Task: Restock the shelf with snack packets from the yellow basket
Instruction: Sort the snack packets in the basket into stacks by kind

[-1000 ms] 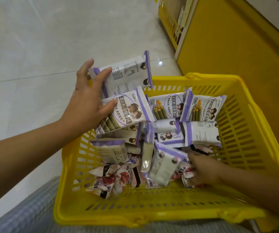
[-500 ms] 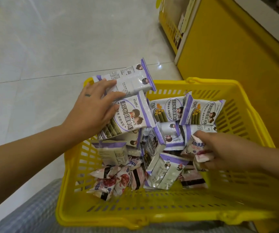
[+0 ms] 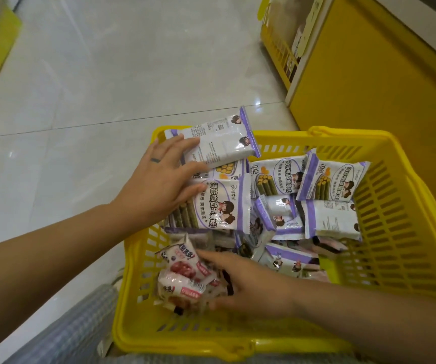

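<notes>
Pale floor tiles are seen around the yellow basket. Nearest, the right hand is spread wide, fingertips laid on the red packets, nothing clamped yet. Beyond, purple packets are pinched by the left hand, fingers over the top one, thumb on the one beneath. Gathering looks to be the step in hand. Next, a closed grip and a lift toward the yellow shelf unit, far past the fingertips, would be needed.

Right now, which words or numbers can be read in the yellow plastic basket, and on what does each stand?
"海苔卷(咸蛋黄味)": front of the white-and-purple foil snack packet under the left hand.
Back print of the topmost white-and-purple packet: too small.
Pink-and-white plastic packets by the right hand: blurred.
</notes>
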Available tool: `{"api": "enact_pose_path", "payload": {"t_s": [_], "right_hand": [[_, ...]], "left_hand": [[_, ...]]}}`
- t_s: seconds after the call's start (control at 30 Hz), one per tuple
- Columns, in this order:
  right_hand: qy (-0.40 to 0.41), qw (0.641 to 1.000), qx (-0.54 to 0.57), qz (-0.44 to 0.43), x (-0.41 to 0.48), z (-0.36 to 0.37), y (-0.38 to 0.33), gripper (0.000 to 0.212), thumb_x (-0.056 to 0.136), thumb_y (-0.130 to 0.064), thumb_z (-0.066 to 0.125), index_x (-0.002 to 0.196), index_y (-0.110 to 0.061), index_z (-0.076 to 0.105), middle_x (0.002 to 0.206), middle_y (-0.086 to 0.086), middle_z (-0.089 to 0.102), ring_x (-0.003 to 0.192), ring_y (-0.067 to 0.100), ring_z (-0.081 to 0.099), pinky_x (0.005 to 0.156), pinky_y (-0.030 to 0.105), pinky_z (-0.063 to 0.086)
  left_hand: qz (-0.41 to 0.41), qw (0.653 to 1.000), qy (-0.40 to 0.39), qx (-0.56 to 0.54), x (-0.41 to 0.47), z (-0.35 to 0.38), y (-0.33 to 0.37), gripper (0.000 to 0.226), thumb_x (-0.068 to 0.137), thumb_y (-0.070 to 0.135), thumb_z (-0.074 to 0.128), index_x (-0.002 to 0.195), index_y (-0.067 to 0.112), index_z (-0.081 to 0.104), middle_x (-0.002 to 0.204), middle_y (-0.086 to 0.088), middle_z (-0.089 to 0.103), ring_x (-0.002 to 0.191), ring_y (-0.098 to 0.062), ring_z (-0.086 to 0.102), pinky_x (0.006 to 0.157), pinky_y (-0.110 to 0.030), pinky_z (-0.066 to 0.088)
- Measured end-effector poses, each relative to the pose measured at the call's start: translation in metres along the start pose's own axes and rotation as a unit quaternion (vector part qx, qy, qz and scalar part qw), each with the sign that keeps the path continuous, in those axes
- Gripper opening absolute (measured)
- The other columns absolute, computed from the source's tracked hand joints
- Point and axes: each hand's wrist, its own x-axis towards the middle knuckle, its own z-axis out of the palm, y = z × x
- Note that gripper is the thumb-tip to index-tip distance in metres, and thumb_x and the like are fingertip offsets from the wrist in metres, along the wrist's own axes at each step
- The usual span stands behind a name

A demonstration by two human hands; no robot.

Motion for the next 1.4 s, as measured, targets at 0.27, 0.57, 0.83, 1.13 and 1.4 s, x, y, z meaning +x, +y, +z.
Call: {"api": "enact_pose_path", "payload": {"t_s": [0.27,0.57,0.83,1.13,1.4], "right_hand": [[0.005,0.997,-0.076,0.002,0.027,0.015,-0.002,0.079,0.095,-0.03,0.056,0.151,-0.04,0.002,0.155,-0.004,0.027,0.135,0.018,0.036,0.112,0.031,0.031],[0.037,0.999,-0.019,0.007,0.013,0.002,0.004,0.077,0.087,-0.042,0.065,0.146,-0.047,0.017,0.15,-0.015,0.035,0.115,-0.014,0.044,0.094,0.003,0.035],[0.158,0.914,-0.373,0.024,-0.054,-0.056,0.056,0.048,0.089,-0.044,0.058,0.134,-0.041,0.041,0.131,-0.023,0.041,0.122,-0.002,0.038,0.099,0.019,0.039],[0.137,0.871,-0.463,0.094,-0.031,-0.049,0.097,0.069,0.077,-0.055,0.064,0.131,-0.027,0.033,0.132,-0.002,0.042,0.115,0.018,0.036,0.093,0.032,0.034],[0.099,0.907,-0.405,0.057,-0.053,-0.057,0.085,0.025,0.082,-0.041,0.063,0.103,-0.033,0.052,0.105,-0.011,0.056,0.094,0.01,0.054,0.08,0.029,0.047]], "left_hand": [[0.019,1.0,0.025,-0.003,-0.005,0.001,-0.004,0.046,0.093,0.044,0.037,0.106,0.015,0.069,0.14,-0.014,0.051,0.135,-0.038,0.04,0.109,-0.061,0.029],[0.026,0.998,0.048,0.028,-0.008,-0.009,-0.016,0.04,0.091,0.042,0.043,0.091,0.012,0.069,0.133,-0.015,0.056,0.13,-0.038,0.047,0.109,-0.061,0.028],[0.083,0.993,0.082,0.024,-0.008,-0.007,0.002,0.051,0.078,0.011,0.073,0.127,0.015,0.057,0.138,-0.022,0.049,0.126,-0.044,0.047,0.107,-0.065,0.029],[0.133,0.988,0.025,0.072,-0.011,-0.004,0.01,0.049,0.075,0.017,0.079,0.122,0.021,0.065,0.135,-0.019,0.054,0.126,-0.042,0.05,0.104,-0.067,0.031],[0.114,0.989,-0.031,0.085,-0.015,-0.001,0.008,0.067,0.086,0.065,0.039,0.141,0.028,0.041,0.147,-0.01,0.043,0.136,-0.033,0.041,0.111,-0.062,0.024]]}}
